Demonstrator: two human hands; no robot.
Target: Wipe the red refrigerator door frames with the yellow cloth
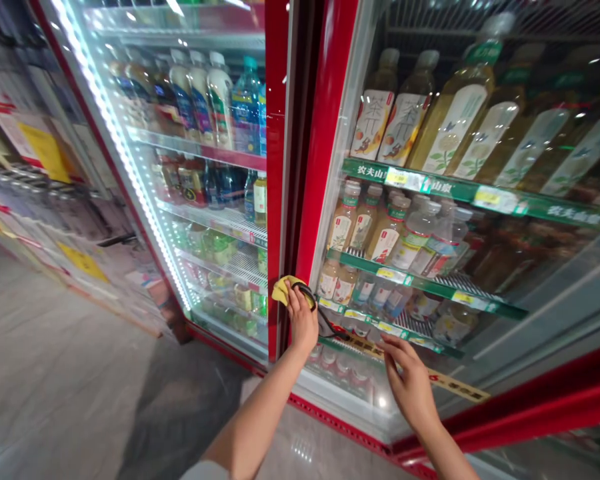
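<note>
My left hand (303,320) grips a yellow cloth (286,289), which touches the red frame (279,167) between two glass-fronted drink coolers. A black cord-like loop (325,325) runs beside that hand towards the right cooler; I cannot make out what it belongs to. My right hand (409,377) is in front of the right cooler's lower glass, its fingers loosely bent and apart with nothing seen in them. Just beyond its fingertips, a tan strip with printed characters (460,385) runs across the glass.
Bottled drinks (455,113) stand on green-edged shelves (430,185) in the right cooler. More bottles (220,93) fill the lit left cooler. A red door edge (535,393) juts out at lower right. Shelved goods (70,207) line the left, above grey floor tiles (80,373).
</note>
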